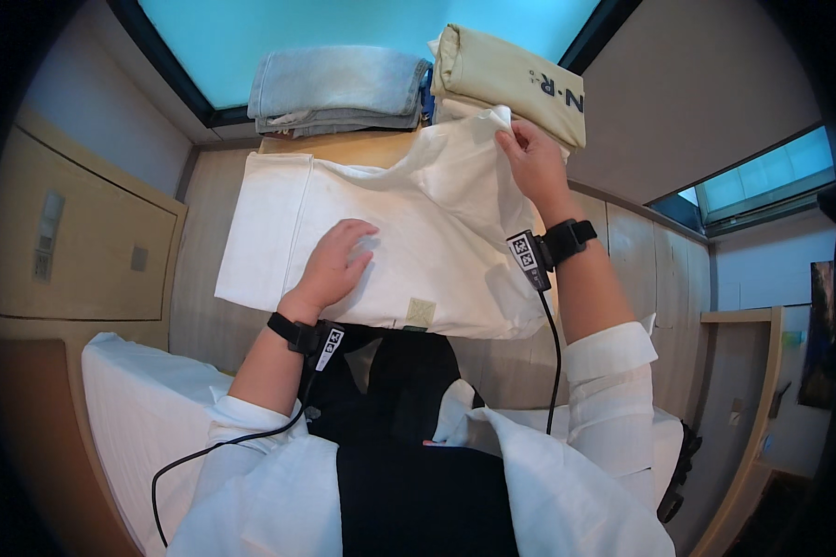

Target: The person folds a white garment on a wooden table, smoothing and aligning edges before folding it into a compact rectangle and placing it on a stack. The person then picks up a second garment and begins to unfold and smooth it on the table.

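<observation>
A white garment (362, 230) lies spread in front of me, its left side folded over in a flat, straight-edged strip. My right hand (535, 157) pinches its far right corner between thumb and fingers, lifting the cloth into loose folds. Over the left part of the garment is my left hand (334, 261), fingers apart and holding nothing; whether it touches the cloth I cannot tell. A small pale square patch (422, 312) shows near the garment's front edge. Most of the wooden table (352, 147) under the cloth is hidden.
Folded light-blue jeans (338, 83) top a stack at the far left. Beside them, a folded beige garment (508, 83) with printed letters tops another pile. Black cables (556, 362) run from both wrist devices. A white-covered bed (139, 390) is close behind, and a window (362, 21) stands beyond.
</observation>
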Demonstrator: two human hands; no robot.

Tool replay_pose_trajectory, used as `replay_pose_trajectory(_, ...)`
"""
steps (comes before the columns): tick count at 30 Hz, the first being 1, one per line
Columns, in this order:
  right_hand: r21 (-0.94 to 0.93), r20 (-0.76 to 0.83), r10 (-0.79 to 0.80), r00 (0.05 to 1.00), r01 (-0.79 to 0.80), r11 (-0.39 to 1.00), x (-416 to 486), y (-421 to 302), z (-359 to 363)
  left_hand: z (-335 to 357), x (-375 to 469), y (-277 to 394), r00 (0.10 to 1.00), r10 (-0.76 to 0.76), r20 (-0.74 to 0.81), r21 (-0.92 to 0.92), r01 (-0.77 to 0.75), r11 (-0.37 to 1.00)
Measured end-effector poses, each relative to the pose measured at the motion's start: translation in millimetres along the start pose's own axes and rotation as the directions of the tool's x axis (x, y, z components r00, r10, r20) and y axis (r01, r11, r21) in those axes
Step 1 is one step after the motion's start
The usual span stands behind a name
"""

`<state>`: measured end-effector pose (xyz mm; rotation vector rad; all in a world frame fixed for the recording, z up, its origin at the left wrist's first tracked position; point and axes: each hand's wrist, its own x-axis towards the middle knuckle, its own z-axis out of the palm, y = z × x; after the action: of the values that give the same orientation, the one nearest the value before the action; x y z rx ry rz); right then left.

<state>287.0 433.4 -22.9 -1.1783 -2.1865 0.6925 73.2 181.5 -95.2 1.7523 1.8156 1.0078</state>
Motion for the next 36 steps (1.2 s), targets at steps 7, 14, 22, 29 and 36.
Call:
replay_pose_trajectory(7, -0.064, -0.156, -0.058, 0.986, 0.049, 0.997, -21, 20, 6, 28, 31, 12, 0.958, 0.105, 0.269, 0.178, -0.156, 0.971)
replay_pose_trajectory(14, -0.141, 0.141, 0.424, 0.895, -0.406, 0.903, -74, 82, -14, 64, 51, 23, 0.917, 0.122, 0.380, 0.288, -0.242, 0.926)
replay_pose_trajectory(22, -0.107, 0.111, 0.307, 0.945, -0.296, 0.949, -90, 83, -4, 74, 49, 26, 0.918, 0.100, 0.384, 0.400, -0.263, 0.878)
replay_pose_trajectory(29, -0.221, 0.246, 0.373, 0.895, -0.323, 0.920, -86, 95, 9, 65, 59, 27, 0.852, 0.000, 0.523, 0.339, -0.207, 0.918)
replay_pose_trajectory(36, -0.127, 0.007, 0.526, 0.851, -0.521, 0.844, -88, 115, 11, 64, 64, 29, 0.820, -0.055, 0.570, 0.347, -0.180, 0.920)
